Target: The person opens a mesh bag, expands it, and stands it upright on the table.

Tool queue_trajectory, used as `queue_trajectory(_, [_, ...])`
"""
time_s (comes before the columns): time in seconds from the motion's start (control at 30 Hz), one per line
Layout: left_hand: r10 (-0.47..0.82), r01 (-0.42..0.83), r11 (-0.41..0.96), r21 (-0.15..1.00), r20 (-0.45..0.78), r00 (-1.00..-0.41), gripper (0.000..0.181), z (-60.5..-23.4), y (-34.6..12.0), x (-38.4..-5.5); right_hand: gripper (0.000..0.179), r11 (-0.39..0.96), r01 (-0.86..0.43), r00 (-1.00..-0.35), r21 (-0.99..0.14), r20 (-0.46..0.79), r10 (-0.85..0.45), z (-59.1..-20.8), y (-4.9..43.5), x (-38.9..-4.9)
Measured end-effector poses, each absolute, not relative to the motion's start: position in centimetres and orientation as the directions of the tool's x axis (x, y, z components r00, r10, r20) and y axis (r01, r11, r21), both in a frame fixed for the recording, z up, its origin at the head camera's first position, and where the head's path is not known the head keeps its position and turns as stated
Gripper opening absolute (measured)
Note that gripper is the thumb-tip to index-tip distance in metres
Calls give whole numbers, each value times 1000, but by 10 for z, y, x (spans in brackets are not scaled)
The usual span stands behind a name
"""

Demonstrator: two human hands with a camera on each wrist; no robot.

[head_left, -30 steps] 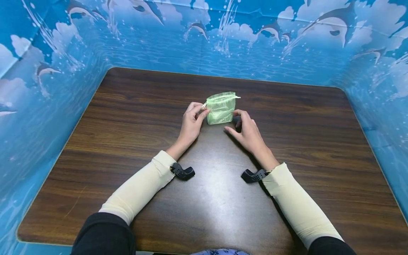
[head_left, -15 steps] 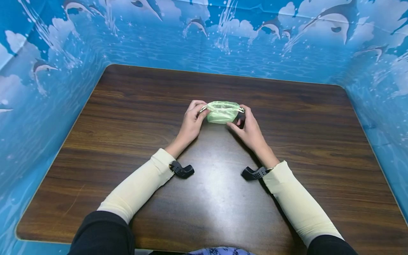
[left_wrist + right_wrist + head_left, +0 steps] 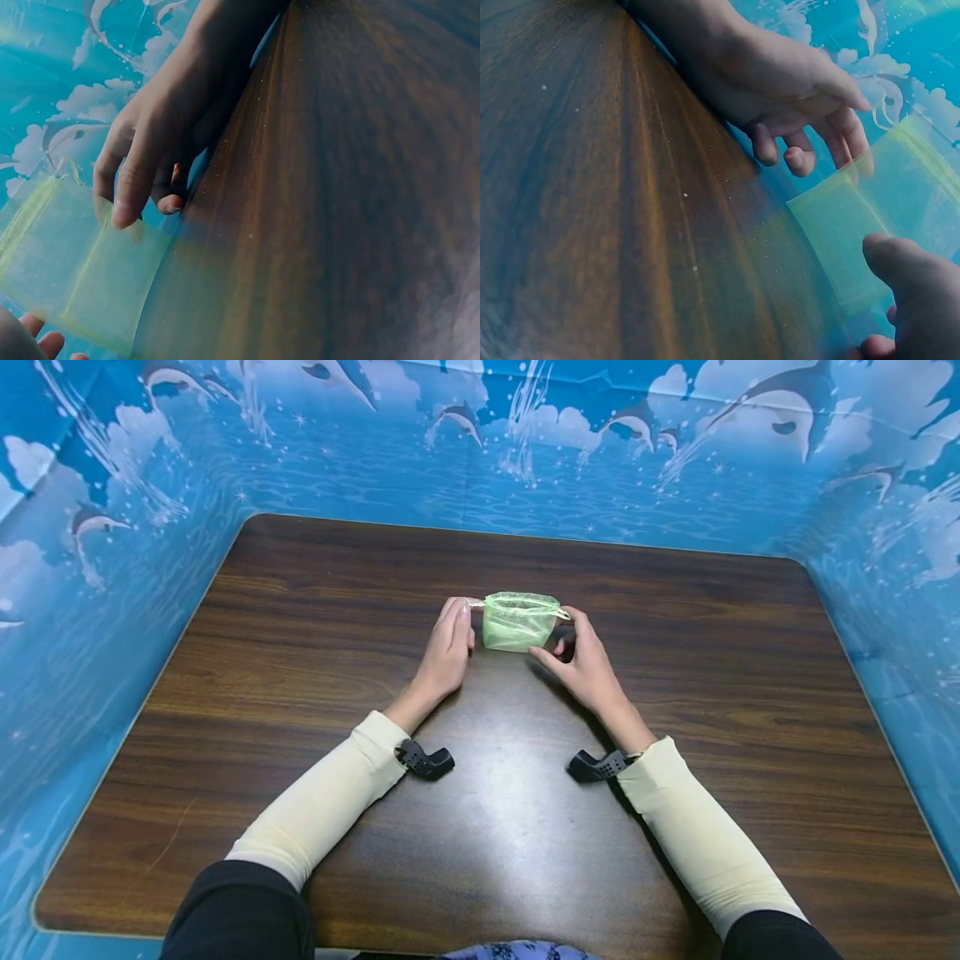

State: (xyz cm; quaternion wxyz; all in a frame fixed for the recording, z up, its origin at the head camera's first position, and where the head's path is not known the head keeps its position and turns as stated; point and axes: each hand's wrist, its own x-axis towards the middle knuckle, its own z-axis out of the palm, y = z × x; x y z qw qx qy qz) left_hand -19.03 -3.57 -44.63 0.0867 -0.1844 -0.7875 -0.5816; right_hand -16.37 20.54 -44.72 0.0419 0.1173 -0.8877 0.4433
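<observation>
A small, sheer light-green drawstring pouch stands between the hands, white cords out at both top corners. The left hand is at its left side, thumb raised along the forefinger, with the left cord at the fingertips. In the right wrist view its thumb tip lies close to a cord loop. The right hand curls at the other side, forefinger at the right cord and thumb low by the bottom corner. In the left wrist view, the right thumb overlaps the pouch's side, other fingers partly behind it.
A dark wood-grain table with rounded corners lies under the hands. Blue curtains printed with dolphins surround it at the back and sides. A black wrist camera sits on the left wrist and another black camera on the right.
The pouch's top tipped down toward the person, then rose slightly. The right hand moved up from the pouch's side to the right cord. The left thumb lifted from the pouch's edge to the left cord.
</observation>
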Motion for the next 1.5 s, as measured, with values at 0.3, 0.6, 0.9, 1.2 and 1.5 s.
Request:
queue_trajectory(0.3, [147,348,298,889,317,-937,40,-446,-38,-191,81,487,-174,-977,-856,88,-194,-444,216,-164])
queue_trajectory(0.6, [253,376,360,854,298,-920,40,-453,-43,-186,31,472,-253,-964,-844,182,-192,-447,214,-161])
queue_trajectory(0.9, [364,330,526,784,144,-920,37,-451,-43,-185,24,432,-330,-943,-839,271,-195,-422,201,-147])
queue_trajectory(1.2, [361,99,229,968,10,-933,37,-441,-40,-188,7,418,-396,-901,-818,434,-6,-444,205,-164])
queue_trajectory(1.5, [262,-113,-453,884,12,-965,25,-438,-28,-187,9,243,-394,-919,-887,386,-80,-447,205,-164])
